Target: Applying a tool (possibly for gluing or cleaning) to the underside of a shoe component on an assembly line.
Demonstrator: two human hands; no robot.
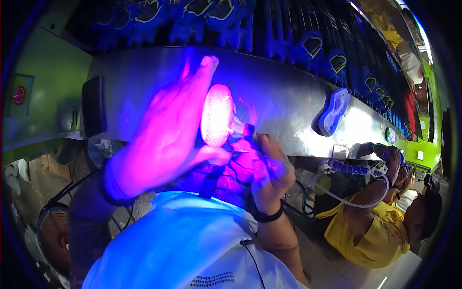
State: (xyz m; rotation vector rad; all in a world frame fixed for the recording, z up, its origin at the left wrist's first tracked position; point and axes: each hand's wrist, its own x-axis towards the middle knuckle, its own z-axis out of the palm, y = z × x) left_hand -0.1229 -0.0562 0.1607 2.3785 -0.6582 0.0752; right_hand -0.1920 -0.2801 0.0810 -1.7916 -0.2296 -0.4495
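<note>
Strong pink-violet light covers my left hand (pixel 166 127), which reaches up over the metal worktop. Its fingers are long and nearly straight, and the thumb bends under a pale oval piece (pixel 217 115), which sits between thumb and fingers. Glare washes the piece out, so its kind cannot be told; its surface looks finely textured. My right hand (pixel 273 171) is just right of it, thumb and fingers closed round a small dark part beside a clear, neck-like bit (pixel 237 127). Whether that part joins the oval piece is unclear.
A blue-white shoe sole (pixel 334 111) lies on the metal worktop (pixel 284 106). Several shoes stand in a dark rack (pixel 313 45) beyond. A dark pad (pixel 93 106) is at left, a fan (pixel 54 233) lower left. A co-worker in yellow (pixel 368 233) works at right near a coiled hose (pixel 351 167).
</note>
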